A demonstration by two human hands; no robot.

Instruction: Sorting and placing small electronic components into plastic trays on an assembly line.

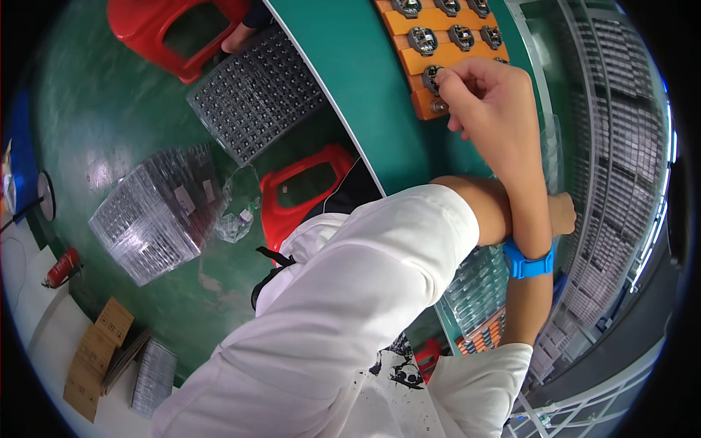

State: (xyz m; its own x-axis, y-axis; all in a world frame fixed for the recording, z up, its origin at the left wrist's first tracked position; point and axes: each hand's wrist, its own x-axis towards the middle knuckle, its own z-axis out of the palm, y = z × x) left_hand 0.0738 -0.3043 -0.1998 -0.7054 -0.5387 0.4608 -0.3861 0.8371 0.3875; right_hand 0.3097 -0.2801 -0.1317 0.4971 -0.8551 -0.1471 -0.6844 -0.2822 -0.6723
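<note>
My right hand (485, 102), its wrist in a blue band, bends over an orange tray (412, 77). Thumb and fingers are pinched together at the rim of a round grey casing (430, 79) with a small circuit board inside; whatever lies between the fingertips is hidden. Several similar round casings (422, 41) sit in the tray's slots. One spot nearer me holds a small round clear or metallic part (438, 106). My left forearm passes beneath the right one, and my left hand (561, 213) lies by the table's right side, its fingers mostly hidden.
The green tabletop (328, 51) has a pale left edge. Stacked clear trays (478, 285) stand near my body. Red stools (296, 182), a black-dotted tray stack (255, 95) and a wrapped stack (157, 212) are on the left. Another person's hand (235, 38) shows at top.
</note>
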